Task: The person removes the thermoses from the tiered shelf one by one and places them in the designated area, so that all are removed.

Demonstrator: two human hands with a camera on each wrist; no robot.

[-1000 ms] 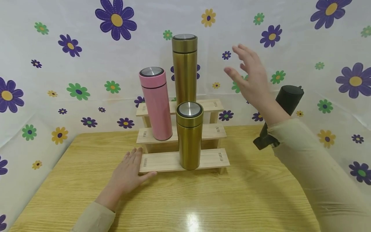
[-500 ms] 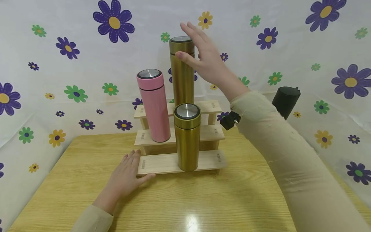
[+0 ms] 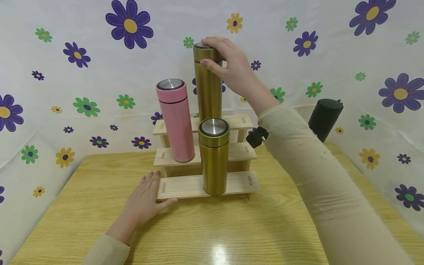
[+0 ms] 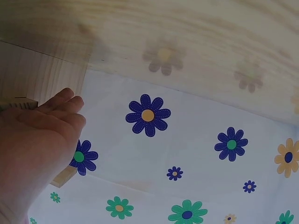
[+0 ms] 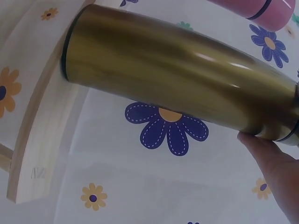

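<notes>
A tall gold thermos [image 3: 208,90] with a steel-topped lid stands upright on the top step of a three-step wooden stand [image 3: 181,186]. My right hand [image 3: 236,66] grips its lid end, thumb on the front side and fingers over the lid's edge. In the right wrist view the same thermos [image 5: 177,70] meets the step at its base. On the middle step is a pink thermos [image 3: 177,127]; a shorter gold thermos [image 3: 215,167] occupies the lowest one. My left hand [image 3: 142,202] rests against the lowest step's left end, fingers straight, thumb along the front edge.
The stand is on a wood-grain table [image 3: 185,232]. Behind it hangs a white cloth [image 3: 109,70] printed with flowers. At the right, partly behind the sleeve, stands a black cylinder [image 3: 326,116]. A small black device [image 3: 256,137] is at my right wrist.
My right hand has moved left from beside the tall gold thermos, then lowered and closed its fingers on the lid end. The left hand has stayed at the stand.
</notes>
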